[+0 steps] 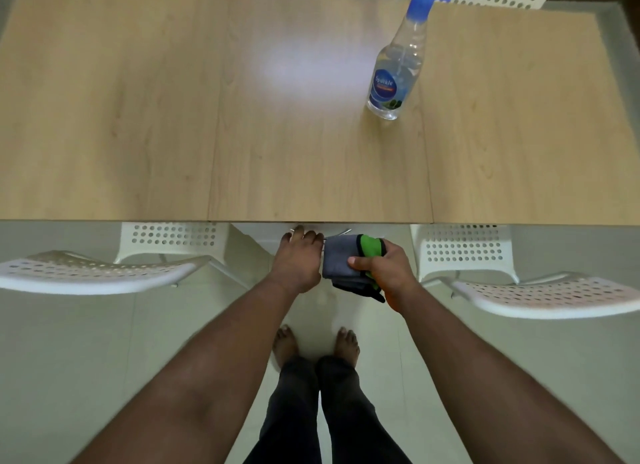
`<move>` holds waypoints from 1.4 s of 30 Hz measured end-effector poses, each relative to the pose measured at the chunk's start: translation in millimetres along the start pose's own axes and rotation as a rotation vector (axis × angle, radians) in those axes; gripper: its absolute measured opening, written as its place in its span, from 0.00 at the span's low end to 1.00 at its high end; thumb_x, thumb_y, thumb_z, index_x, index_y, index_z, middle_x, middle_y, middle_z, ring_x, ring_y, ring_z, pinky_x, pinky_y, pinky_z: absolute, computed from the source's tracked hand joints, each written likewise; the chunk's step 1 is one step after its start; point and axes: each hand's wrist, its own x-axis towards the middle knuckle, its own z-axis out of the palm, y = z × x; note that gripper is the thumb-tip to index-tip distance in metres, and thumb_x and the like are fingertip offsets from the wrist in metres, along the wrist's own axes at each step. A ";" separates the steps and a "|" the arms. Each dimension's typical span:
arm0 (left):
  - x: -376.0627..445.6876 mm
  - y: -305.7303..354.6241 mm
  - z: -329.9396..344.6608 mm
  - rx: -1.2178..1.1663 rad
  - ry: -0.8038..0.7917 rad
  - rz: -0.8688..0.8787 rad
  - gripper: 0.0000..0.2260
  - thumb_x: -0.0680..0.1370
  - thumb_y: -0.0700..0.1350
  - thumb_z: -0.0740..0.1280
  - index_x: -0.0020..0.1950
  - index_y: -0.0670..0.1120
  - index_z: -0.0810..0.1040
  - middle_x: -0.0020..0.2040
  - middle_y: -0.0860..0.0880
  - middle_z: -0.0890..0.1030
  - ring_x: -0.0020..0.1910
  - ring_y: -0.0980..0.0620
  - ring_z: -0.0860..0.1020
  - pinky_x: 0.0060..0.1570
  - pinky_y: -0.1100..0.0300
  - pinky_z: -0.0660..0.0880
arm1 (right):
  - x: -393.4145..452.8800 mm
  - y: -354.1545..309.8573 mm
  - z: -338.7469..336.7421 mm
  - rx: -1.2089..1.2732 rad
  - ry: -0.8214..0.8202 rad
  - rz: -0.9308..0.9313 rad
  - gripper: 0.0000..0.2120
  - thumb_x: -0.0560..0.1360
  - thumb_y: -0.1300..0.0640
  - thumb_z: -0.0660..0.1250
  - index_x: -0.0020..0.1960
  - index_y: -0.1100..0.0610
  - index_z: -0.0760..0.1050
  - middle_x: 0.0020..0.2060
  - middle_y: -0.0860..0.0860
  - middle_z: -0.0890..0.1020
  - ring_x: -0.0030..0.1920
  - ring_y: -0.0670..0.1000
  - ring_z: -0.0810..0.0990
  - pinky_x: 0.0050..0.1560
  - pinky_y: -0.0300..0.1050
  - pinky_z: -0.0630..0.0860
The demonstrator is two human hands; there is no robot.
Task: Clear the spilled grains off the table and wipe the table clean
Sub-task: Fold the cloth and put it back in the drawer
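The light wooden table (138, 117) fills the upper half of the view; I see no grains on its top. Just below its near edge, my right hand (384, 266) grips a folded grey and green cloth (341, 259). My left hand (298, 259) is right beside the cloth, on its left, fingers loosely bent toward the table edge with nothing visible in them. Both hands hang over the floor, below the tabletop.
A clear spray bottle (394, 72) with a blue trigger stands on the table's right half. White perforated chairs stand at the near left (104, 269), near right (540, 294) and behind the table. My bare feet (315, 346) are on the pale tiled floor.
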 end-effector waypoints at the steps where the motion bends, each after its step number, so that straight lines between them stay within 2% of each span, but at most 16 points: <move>1: -5.1 3.4 -0.6 0.000 -0.011 -0.003 0.29 0.76 0.47 0.69 0.76 0.45 0.68 0.70 0.45 0.74 0.73 0.41 0.67 0.71 0.47 0.65 | -3.4 -1.0 -3.3 0.007 -0.002 -0.006 0.15 0.70 0.70 0.78 0.54 0.59 0.81 0.47 0.57 0.87 0.47 0.57 0.87 0.41 0.46 0.82; 4: -28.3 8.7 6.1 -0.061 -0.041 0.010 0.27 0.75 0.46 0.70 0.74 0.47 0.70 0.69 0.46 0.75 0.70 0.43 0.69 0.68 0.47 0.70 | -7.2 -3.4 -11.7 0.018 -0.023 -0.028 0.18 0.69 0.69 0.78 0.57 0.59 0.81 0.49 0.58 0.87 0.49 0.58 0.87 0.45 0.49 0.83; 7: -55.2 9.2 11.0 -0.243 -0.008 -0.025 0.19 0.78 0.45 0.68 0.69 0.49 0.76 0.64 0.48 0.79 0.65 0.45 0.74 0.62 0.49 0.76 | -13.0 -12.2 -13.4 0.074 -0.052 -0.022 0.21 0.68 0.69 0.78 0.60 0.60 0.81 0.51 0.60 0.87 0.50 0.60 0.87 0.46 0.51 0.84; 10: -74.2 6.9 2.5 -0.408 0.169 -0.144 0.13 0.79 0.44 0.67 0.64 0.49 0.83 0.59 0.49 0.83 0.60 0.45 0.80 0.57 0.51 0.79 | -13.5 -22.8 -7.7 0.121 -0.080 -0.010 0.22 0.65 0.66 0.77 0.58 0.60 0.81 0.49 0.60 0.87 0.47 0.59 0.87 0.42 0.49 0.82; 13: -83.8 -2.7 -8.1 -0.483 0.329 -0.258 0.13 0.79 0.43 0.70 0.63 0.48 0.83 0.57 0.48 0.82 0.58 0.46 0.79 0.53 0.50 0.79 | -6.3 -30.1 5.1 0.126 -0.090 0.026 0.16 0.70 0.70 0.74 0.56 0.59 0.82 0.45 0.57 0.87 0.44 0.57 0.87 0.39 0.47 0.82; 15: -86.6 -14.8 -9.5 -0.517 0.319 -0.317 0.16 0.77 0.47 0.75 0.64 0.47 0.83 0.56 0.47 0.82 0.59 0.45 0.78 0.54 0.49 0.78 | 1.2 -31.9 16.6 0.109 -0.102 0.045 0.15 0.71 0.70 0.74 0.55 0.59 0.83 0.44 0.55 0.88 0.43 0.56 0.87 0.38 0.45 0.81; 18: -90.1 -35.7 -8.4 -0.642 0.216 -0.397 0.20 0.72 0.53 0.81 0.61 0.47 0.86 0.53 0.48 0.86 0.53 0.47 0.82 0.54 0.53 0.78 | 15.3 -24.2 36.5 0.096 -0.128 0.082 0.17 0.72 0.70 0.75 0.58 0.58 0.82 0.49 0.58 0.88 0.48 0.58 0.87 0.43 0.48 0.83; 23: -96.1 -52.0 -12.2 -0.772 0.111 -0.457 0.24 0.66 0.51 0.86 0.59 0.47 0.87 0.50 0.49 0.86 0.47 0.51 0.83 0.50 0.56 0.81 | 31.4 -5.4 73.1 0.091 -0.173 0.185 0.18 0.76 0.70 0.73 0.64 0.60 0.79 0.54 0.59 0.86 0.49 0.58 0.86 0.46 0.50 0.84; 25: -97.8 -56.8 -12.7 -0.781 0.107 -0.485 0.31 0.63 0.52 0.87 0.63 0.45 0.85 0.54 0.48 0.86 0.50 0.50 0.83 0.50 0.57 0.79 | 39.5 1.6 87.1 0.089 -0.222 0.254 0.16 0.77 0.69 0.72 0.64 0.62 0.79 0.54 0.61 0.86 0.48 0.59 0.86 0.45 0.51 0.84; 27: -99.0 -62.5 -8.7 -0.729 0.140 -0.504 0.42 0.59 0.56 0.88 0.69 0.45 0.81 0.61 0.46 0.81 0.59 0.47 0.79 0.56 0.55 0.77 | 47.7 8.3 102.7 0.063 -0.290 0.308 0.13 0.78 0.67 0.72 0.62 0.64 0.80 0.54 0.61 0.87 0.49 0.58 0.86 0.45 0.50 0.83; 31: -101.1 -67.1 -1.8 -0.741 0.182 -0.512 0.52 0.55 0.56 0.89 0.76 0.46 0.72 0.68 0.46 0.72 0.69 0.46 0.69 0.66 0.53 0.71 | 65.5 22.7 122.6 -0.117 -0.309 0.313 0.12 0.77 0.61 0.76 0.59 0.61 0.80 0.55 0.58 0.85 0.55 0.59 0.84 0.56 0.56 0.82; 34: -99.2 -68.0 -1.0 -0.803 0.157 -0.484 0.56 0.56 0.53 0.89 0.80 0.46 0.69 0.74 0.46 0.69 0.73 0.45 0.69 0.68 0.58 0.67 | 77.1 33.7 124.2 -0.528 -0.202 0.156 0.21 0.71 0.56 0.82 0.60 0.57 0.80 0.52 0.56 0.85 0.52 0.57 0.85 0.53 0.52 0.84; 36: -97.8 -68.1 -4.1 -0.815 0.134 -0.456 0.56 0.58 0.51 0.89 0.81 0.45 0.67 0.76 0.46 0.69 0.74 0.45 0.69 0.66 0.61 0.64 | 78.2 35.5 123.1 -0.664 -0.173 0.089 0.21 0.69 0.53 0.83 0.57 0.55 0.80 0.49 0.54 0.85 0.49 0.56 0.84 0.52 0.51 0.84; 38: -96.3 -68.3 -7.8 -0.800 0.118 -0.428 0.53 0.58 0.49 0.89 0.79 0.44 0.69 0.75 0.44 0.71 0.72 0.44 0.71 0.62 0.61 0.64 | 78.0 37.6 122.1 -0.614 -0.205 0.118 0.20 0.69 0.55 0.82 0.58 0.56 0.81 0.51 0.54 0.85 0.50 0.57 0.85 0.55 0.54 0.84; 40: -95.3 -68.6 -11.4 -0.784 0.105 -0.406 0.51 0.58 0.48 0.89 0.76 0.43 0.71 0.71 0.44 0.73 0.68 0.43 0.73 0.59 0.62 0.65 | 74.9 39.9 123.7 -0.438 -0.269 0.234 0.19 0.72 0.59 0.81 0.60 0.57 0.80 0.55 0.57 0.85 0.54 0.58 0.85 0.59 0.59 0.84; 42: -95.0 -69.1 -13.3 -0.786 0.091 -0.399 0.51 0.57 0.48 0.89 0.76 0.44 0.71 0.70 0.45 0.73 0.67 0.44 0.73 0.59 0.62 0.66 | 75.0 45.8 127.4 -0.447 -0.266 0.207 0.16 0.73 0.58 0.81 0.58 0.56 0.81 0.55 0.56 0.86 0.54 0.58 0.85 0.60 0.59 0.83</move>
